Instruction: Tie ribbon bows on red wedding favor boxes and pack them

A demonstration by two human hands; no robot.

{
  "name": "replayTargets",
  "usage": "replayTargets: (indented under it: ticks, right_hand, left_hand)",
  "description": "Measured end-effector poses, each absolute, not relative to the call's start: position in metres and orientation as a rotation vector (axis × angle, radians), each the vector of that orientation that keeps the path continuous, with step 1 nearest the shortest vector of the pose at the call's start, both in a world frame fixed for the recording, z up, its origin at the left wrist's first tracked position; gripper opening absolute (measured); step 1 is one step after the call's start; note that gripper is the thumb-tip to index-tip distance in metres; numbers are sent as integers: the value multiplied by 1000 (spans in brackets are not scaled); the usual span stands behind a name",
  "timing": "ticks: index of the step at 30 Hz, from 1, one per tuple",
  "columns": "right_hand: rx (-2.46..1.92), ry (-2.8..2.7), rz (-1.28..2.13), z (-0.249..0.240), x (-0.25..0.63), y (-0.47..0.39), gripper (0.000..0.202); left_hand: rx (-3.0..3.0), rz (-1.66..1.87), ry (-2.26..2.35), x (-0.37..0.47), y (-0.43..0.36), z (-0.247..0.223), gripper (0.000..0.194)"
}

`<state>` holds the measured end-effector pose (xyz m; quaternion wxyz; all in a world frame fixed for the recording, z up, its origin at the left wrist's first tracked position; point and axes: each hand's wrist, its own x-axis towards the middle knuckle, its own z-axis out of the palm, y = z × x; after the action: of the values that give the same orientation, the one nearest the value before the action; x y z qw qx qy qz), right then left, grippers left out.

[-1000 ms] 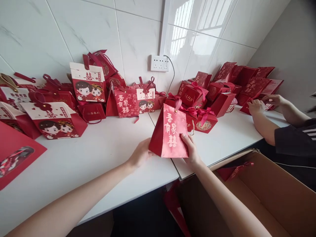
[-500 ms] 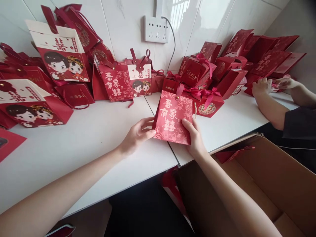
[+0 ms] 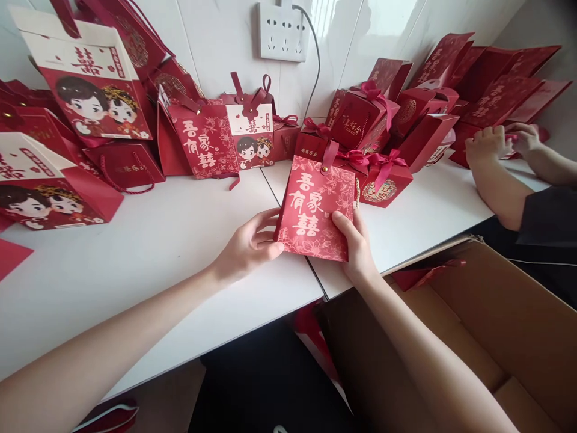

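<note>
Between my two hands is a red gift box (image 3: 311, 207) with pale Chinese characters, flower prints and a ribbon strap fastened at its top. My right hand (image 3: 358, 243) grips its right side, thumb on the front face. At the lower left edge, my left hand (image 3: 250, 243) closes on the box, thumb near the corner and fingers partly behind. The box is tilted back a little above the white table. Just behind it sit red boxes with bows (image 3: 381, 180). A similar red box (image 3: 205, 141) stands farther left beside a white-and-red box (image 3: 251, 138) with a cartoon couple.
Larger cartoon-couple boxes (image 3: 97, 96) crowd the left side. More red boxes (image 3: 496, 90) line the wall at right, near a co-worker's hands (image 3: 489, 144). An open cardboard carton (image 3: 509, 300) lies below the table's right edge. A power socket (image 3: 283, 33) is on the wall.
The view has shifted slightly, so the surroundings sit a little differently in frame. Both hands still hold the box, which has turned slightly.
</note>
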<state>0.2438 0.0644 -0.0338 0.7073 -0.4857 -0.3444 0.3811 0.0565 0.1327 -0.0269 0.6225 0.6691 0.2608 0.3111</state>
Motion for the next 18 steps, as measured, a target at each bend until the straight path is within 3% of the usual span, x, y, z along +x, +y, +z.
replayTargets:
  ticks: [9, 14, 18]
  right_hand:
    - [-1122, -815, 791, -32, 240, 62, 26]
    - [-1172, -836, 732, -38, 238, 63, 29]
    - [-1153, -821, 816, -46, 242, 68, 36]
  left_hand:
    - [1523, 755, 608, 57, 131, -28, 60]
    - [1577, 905, 554, 57, 126, -29, 66]
    - [1597, 1082, 508, 58, 124, -29, 49]
